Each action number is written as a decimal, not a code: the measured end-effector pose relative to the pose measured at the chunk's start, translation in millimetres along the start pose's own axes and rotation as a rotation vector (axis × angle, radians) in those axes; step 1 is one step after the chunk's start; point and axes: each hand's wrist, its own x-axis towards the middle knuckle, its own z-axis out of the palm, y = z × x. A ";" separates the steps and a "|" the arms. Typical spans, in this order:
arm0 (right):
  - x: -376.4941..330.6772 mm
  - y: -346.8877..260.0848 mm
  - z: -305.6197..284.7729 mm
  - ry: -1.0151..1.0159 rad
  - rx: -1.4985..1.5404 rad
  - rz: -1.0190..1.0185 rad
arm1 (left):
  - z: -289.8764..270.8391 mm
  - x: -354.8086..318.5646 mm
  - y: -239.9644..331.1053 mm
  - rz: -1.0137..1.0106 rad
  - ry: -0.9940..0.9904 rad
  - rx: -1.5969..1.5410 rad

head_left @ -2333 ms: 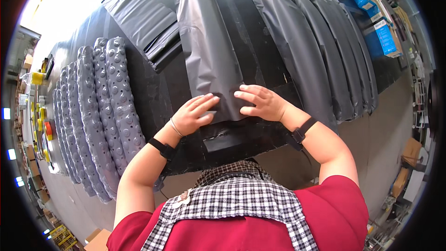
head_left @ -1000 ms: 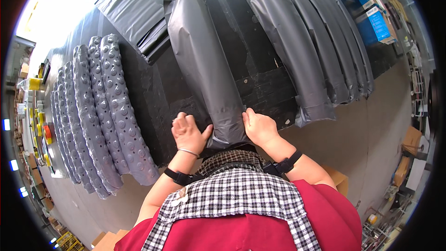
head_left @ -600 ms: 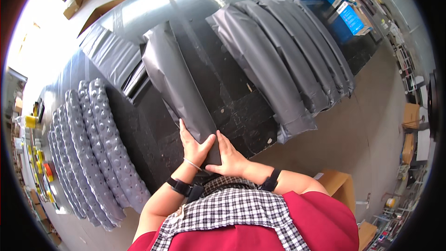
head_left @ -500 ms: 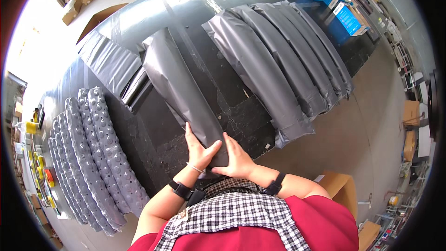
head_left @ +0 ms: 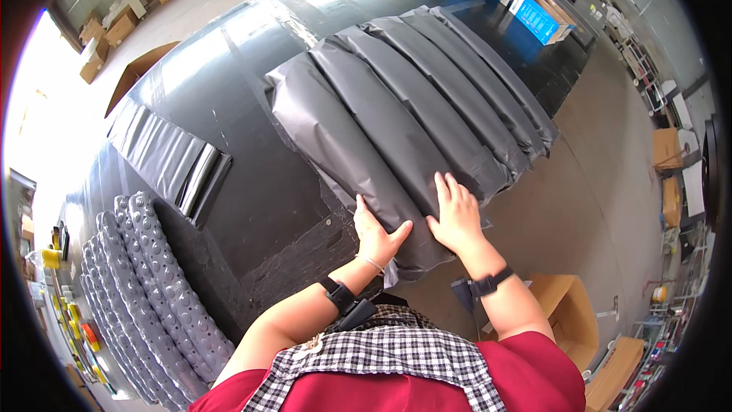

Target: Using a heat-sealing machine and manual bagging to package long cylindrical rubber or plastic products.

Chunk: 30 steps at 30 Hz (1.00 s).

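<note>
Pressing flat, fingers spread: left hand [head_left: 375, 235] and right hand [head_left: 457, 214] on near end of grey padded bag [head_left: 343, 145], leftmost in row of bags [head_left: 457, 99] on black worktop [head_left: 229, 76].

Bare black table [head_left: 252, 183] lies open left of the grey packages [head_left: 412, 114]; folded bags [head_left: 171, 160] and bubble-wrap rolls [head_left: 152, 275] block farther left.

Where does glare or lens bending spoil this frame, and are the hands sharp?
Head view: daylight blows out the left rim and glares across the glossy black table; table edges bow toward the rim; both the left hand and right hand on the grey plastic mailer bag are sharp.
</note>
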 end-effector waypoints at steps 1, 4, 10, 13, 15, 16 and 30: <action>6.3 8.5 9.0 -0.044 0.036 0.082 | 2.1 0.4 -1.1 -0.003 0.001 -0.005; 35.1 22.3 0.1 -0.225 0.157 0.147 | -2.5 3.4 -4.5 0.007 -0.003 0.006; 63.9 90.1 0.2 -0.367 0.603 0.135 | 1.2 10.5 0.4 0.007 -0.032 -0.024; 70.6 83.7 -2.5 -0.493 0.818 0.121 | 9.0 17.5 9.1 -0.008 -0.038 -0.003; 72.8 68.1 -21.3 -0.512 0.685 0.108 | 9.9 19.1 7.5 0.006 -0.016 0.048; 78.4 70.8 -8.7 -0.551 0.432 0.103 | 5.4 18.7 4.6 -0.014 -0.075 0.006; 266.8 -31.5 31.6 -0.200 0.196 0.115 | -237.7 27.6 -50.0 0.162 -0.023 0.485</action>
